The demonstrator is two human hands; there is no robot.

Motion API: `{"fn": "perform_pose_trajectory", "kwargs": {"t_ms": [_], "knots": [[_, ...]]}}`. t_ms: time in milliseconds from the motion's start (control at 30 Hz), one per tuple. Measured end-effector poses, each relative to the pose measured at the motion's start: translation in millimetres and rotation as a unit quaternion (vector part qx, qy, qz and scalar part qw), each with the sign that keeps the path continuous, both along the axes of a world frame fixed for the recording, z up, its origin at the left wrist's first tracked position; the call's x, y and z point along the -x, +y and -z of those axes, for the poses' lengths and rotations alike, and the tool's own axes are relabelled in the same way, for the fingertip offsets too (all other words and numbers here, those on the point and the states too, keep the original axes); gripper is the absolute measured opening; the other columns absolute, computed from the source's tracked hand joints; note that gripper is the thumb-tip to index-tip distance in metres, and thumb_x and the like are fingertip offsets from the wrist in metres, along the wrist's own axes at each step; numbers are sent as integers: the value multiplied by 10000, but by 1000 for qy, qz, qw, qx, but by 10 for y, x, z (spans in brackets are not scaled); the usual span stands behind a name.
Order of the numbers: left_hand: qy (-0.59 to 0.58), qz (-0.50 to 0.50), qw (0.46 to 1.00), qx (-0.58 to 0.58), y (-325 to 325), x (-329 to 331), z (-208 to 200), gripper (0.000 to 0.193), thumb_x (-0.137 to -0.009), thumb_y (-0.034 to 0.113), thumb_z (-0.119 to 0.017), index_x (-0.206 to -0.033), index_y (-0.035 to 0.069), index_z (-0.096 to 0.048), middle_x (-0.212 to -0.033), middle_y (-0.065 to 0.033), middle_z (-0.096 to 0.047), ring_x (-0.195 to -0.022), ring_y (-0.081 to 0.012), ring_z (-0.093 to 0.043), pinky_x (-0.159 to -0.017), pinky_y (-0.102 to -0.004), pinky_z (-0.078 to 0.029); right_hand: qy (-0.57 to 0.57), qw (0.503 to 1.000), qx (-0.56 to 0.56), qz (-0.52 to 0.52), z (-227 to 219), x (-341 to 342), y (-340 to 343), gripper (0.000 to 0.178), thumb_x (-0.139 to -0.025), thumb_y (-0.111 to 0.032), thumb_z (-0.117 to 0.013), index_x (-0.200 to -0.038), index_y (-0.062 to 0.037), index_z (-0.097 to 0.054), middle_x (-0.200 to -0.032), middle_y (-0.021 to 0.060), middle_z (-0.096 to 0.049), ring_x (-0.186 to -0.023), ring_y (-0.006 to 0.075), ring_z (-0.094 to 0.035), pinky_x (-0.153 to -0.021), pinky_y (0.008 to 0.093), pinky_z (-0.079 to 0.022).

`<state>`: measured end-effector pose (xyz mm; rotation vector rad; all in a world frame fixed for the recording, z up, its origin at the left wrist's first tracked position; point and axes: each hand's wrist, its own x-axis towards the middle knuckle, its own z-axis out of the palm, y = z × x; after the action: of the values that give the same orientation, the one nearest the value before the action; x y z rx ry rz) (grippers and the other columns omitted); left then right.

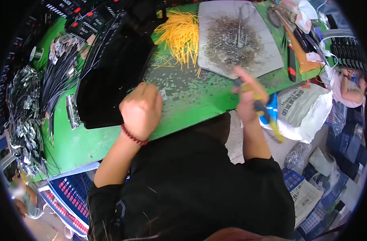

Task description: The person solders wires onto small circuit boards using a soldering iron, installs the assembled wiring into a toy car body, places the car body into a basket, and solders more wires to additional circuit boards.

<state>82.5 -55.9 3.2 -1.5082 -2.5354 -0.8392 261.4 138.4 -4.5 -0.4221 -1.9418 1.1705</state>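
My left hand (141,105), a red beaded bracelet at its wrist, is closed knuckles up at the near edge of the green table. It rests beside the corner of a large glossy black panel (111,72); whatever its fingers hold is hidden. Motion blurs my right hand (249,96), which is wrapped round yellow-and-dark pliers (275,127) in front of a grey board (269,60). Metal bits (233,40) cover the board's middle, with thin metal pieces lying among them. Between panel and board lies a heap of yellow wires (177,34).
Dark wires (63,72) and shiny metallic strips (24,108) lie at the table's left, near a solder spool (36,54). A black-and-red tool (291,63) lies right of the board. Below the right edge stands a white sack (304,108). Other people (352,90) sit at both sides.
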Motion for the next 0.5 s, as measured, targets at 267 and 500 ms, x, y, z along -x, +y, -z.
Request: {"fn": "perform_pose_trajectory", "kwargs": {"t_ms": [267, 500], "knots": [[-32, -11, 999, 10, -14, 9, 26, 153, -748, 19, -663, -711, 50, -518, -717, -103, -556, -562, -299, -591, -497, -376, -481, 14, 973, 106, 203, 207, -217, 956, 118, -841, -19, -592, -948, -5, -640, -730, 2, -587, -616, 56, -530, -556, 183, -388], [-40, -10, 999, 14, -7, 5, 27, 149, -752, 19, -665, -716, 54, -524, -729, -94, -559, -554, -297, -591, -489, -377, -479, 16, 971, 78, 226, 325, -240, 996, 57, -839, -26, -596, -887, -8, -622, -754, 18, -589, -600, 73, -542, -551, 184, -416]]}}
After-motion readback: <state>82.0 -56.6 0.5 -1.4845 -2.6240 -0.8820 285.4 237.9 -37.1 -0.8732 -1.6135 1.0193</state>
